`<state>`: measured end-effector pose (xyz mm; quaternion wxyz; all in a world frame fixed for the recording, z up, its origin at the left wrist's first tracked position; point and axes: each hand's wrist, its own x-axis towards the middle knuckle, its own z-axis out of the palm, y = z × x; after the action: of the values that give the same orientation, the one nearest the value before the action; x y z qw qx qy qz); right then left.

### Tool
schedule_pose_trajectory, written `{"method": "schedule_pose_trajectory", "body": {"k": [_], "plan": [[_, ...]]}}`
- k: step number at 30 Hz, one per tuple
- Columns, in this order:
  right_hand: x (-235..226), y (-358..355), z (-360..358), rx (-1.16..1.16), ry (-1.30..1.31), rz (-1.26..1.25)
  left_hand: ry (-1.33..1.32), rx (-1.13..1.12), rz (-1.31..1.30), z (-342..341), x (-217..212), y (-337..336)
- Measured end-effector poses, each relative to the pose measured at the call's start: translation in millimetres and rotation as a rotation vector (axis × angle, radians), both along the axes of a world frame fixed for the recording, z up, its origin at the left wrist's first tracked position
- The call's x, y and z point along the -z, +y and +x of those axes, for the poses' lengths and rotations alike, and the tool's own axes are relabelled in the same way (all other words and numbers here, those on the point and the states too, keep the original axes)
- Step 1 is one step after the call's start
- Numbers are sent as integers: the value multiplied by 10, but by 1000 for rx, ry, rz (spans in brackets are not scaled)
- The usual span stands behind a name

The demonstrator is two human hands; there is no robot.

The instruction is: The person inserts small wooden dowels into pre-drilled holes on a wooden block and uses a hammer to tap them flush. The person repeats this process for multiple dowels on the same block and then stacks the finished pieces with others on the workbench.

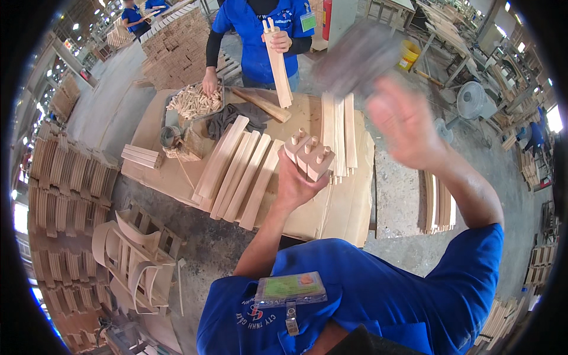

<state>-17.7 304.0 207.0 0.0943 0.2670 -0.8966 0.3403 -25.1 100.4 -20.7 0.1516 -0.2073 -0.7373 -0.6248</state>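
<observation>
My left hand (296, 183) is closed around a bundle of wooden pieces (313, 165), their ends turned up with short dowels (315, 142) standing out of them. My right hand (405, 121) is raised to the right of the bundle and smeared by motion. It appears to grip a dark, blurred mallet (358, 59), whose handle I cannot make out. Left of my left hand, several pale wooden slats (239, 171) lie side by side on the cardboard-covered table (349, 204). More slats (338, 130) with dowelled ends lie beyond the bundle.
Across the table a co-worker (260, 53) holds a dowelled slat (277, 65) and reaches into a tray of dowels (195, 102). A dark cloth (239, 118) and a small can (170, 136) are nearby. Stacked wood (71, 165) and curved frames (139, 254) stand left.
</observation>
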Motion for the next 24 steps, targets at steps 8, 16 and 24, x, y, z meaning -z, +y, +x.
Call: {"method": "schedule_pose_trajectory", "body": {"k": [8, 16, 24], "plan": [[-71, 19, -35, -10, -17, 48, -71, 27, -34, -7, 44, 23], [346, 90, -96, -70, -4, 358, -147, 72, 66, -23, 40, 18], [309, 63, 157, -17, 50, 232, -249, 164, 217, -90, 246, -48]]}}
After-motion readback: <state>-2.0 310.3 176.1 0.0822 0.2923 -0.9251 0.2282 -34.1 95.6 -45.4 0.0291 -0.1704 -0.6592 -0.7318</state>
